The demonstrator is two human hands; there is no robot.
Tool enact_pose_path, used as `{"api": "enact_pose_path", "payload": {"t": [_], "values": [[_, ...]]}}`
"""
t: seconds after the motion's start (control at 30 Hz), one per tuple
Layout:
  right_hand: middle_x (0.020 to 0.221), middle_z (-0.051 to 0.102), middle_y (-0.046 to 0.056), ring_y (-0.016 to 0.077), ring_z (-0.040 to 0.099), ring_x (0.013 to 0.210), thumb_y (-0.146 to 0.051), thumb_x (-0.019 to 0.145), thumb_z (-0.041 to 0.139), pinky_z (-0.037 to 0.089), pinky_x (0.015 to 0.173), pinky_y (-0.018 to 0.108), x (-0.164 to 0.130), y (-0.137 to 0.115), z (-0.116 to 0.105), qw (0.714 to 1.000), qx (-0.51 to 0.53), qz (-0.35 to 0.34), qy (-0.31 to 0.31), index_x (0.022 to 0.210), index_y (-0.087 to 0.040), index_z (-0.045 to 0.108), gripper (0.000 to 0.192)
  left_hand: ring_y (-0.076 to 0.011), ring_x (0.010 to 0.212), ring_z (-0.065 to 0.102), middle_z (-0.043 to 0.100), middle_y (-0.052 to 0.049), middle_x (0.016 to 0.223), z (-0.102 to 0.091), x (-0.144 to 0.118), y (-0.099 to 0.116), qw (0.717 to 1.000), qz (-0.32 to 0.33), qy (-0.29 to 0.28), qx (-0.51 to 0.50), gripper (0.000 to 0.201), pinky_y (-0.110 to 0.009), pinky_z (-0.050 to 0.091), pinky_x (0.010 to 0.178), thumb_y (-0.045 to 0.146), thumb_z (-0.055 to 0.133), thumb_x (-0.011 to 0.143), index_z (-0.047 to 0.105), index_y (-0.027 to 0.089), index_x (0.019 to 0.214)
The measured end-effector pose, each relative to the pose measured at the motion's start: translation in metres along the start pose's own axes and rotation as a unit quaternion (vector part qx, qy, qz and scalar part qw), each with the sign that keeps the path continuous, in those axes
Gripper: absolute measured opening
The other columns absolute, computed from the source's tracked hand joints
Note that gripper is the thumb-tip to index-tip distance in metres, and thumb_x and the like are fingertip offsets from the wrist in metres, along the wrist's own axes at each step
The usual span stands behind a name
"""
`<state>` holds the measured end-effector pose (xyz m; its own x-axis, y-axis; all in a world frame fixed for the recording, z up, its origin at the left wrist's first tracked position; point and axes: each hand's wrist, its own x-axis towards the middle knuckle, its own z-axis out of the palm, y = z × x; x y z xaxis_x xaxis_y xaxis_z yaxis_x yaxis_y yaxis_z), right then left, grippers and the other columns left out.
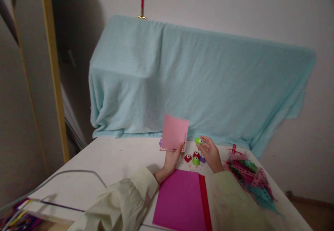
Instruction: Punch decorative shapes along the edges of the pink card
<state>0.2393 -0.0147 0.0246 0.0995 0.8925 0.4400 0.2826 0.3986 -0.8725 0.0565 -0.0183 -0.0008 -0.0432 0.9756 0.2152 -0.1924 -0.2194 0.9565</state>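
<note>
My left hand point(172, 159) is closed on the lower edge of a pink sheet of paper point(174, 132), thumb in front. Punched holes run along the sheet's right and bottom edges. Pinched in the fingertips of my right hand point(211, 155) is a small green craft punch point(198, 141), just right of the sheet and apart from it. Below it on the table are a red punch point(188, 158), a second red one point(196, 153), another green punch point(195, 161) and a purple punch point(203, 159). Something purple point(160, 141) is partly hidden behind the sheet.
Purple paper point(179, 199) lies over red paper point(205, 203) between my forearms. Punched paper strips point(250, 177) pile up at the right; pink bits are scattered by the punches. A light-blue cloth point(203, 85) drapes behind the white table point(120, 158). A grey cable point(68, 171) crosses the left.
</note>
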Motion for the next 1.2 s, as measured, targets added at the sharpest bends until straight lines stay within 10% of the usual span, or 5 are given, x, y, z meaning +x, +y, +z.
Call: {"api": "enact_pose_path", "payload": {"t": [0.13,0.37,1.2], "values": [[0.081,0.066,0.003,0.0173,0.060,0.070,-0.042,0.073,0.072,0.047,0.066,0.029,-0.032,0.013,-0.019,0.991,0.088,0.097,-0.019,0.118,-0.018,0.059,0.053,-0.0278,0.096,0.060,0.069,-0.010,0.084,0.002,0.000,-0.001,0.999,0.017,-0.012,0.050,0.037,-0.038,0.046,0.082,0.047,0.066,0.075,0.065,0.016,0.094],[0.091,0.066,0.005,0.0162,0.060,0.071,-0.042,0.071,0.073,0.049,0.068,0.030,-0.037,0.014,-0.020,0.974,0.190,0.118,0.035,0.104,-0.017,0.065,0.042,-0.0246,0.108,0.056,0.067,-0.012,0.105,0.006,-0.009,0.000,0.991,0.066,-0.083,0.080,0.037,-0.037,0.036,0.101,0.044,0.062,0.080,0.063,0.013,0.101],[0.083,0.066,0.004,0.0181,0.065,0.072,-0.033,0.080,0.068,0.057,0.072,0.035,-0.044,0.024,-0.009,0.998,0.041,0.012,0.042,0.112,-0.020,0.055,0.036,-0.0221,0.111,0.055,0.062,-0.010,0.119,0.006,-0.015,-0.006,0.959,0.102,-0.190,0.183,0.040,-0.035,0.038,0.102,0.040,0.052,0.089,0.055,0.014,0.119]]}}
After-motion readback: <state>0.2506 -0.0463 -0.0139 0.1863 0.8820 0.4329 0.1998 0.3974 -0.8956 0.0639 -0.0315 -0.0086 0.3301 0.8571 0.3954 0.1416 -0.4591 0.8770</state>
